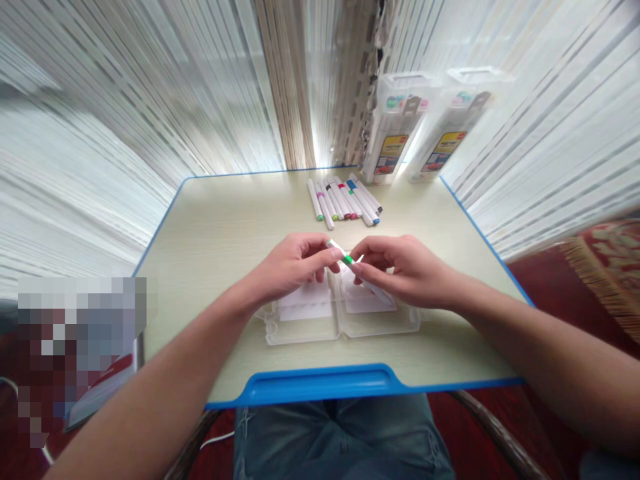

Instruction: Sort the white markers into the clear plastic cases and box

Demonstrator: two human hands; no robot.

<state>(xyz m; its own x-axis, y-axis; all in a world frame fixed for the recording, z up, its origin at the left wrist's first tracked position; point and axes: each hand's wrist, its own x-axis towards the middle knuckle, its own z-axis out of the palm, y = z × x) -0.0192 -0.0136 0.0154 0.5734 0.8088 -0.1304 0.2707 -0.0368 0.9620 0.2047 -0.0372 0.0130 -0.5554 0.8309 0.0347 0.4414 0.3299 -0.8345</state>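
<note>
Between my two hands is a white marker point(337, 249) with a green band, tilted down to the right. My left hand point(305, 263) pinches its upper left part between thumb and fingers. At the lower right end, the thumb and fingers of my right hand point(395, 267) close on it. Beneath the hands an opened clear plastic case point(305, 331) lies on the table, white cards in both halves, partly hidden by my hands. Beyond them lies a row of several white markers point(345, 200) with coloured bands and ends.
Two clear plastic marker cases point(395, 133) with yellow labels stand upright at the back right. The pale table point(210, 227) has a blue rim and a blue front tray point(323, 382). String curtains point(200, 87) hang behind it.
</note>
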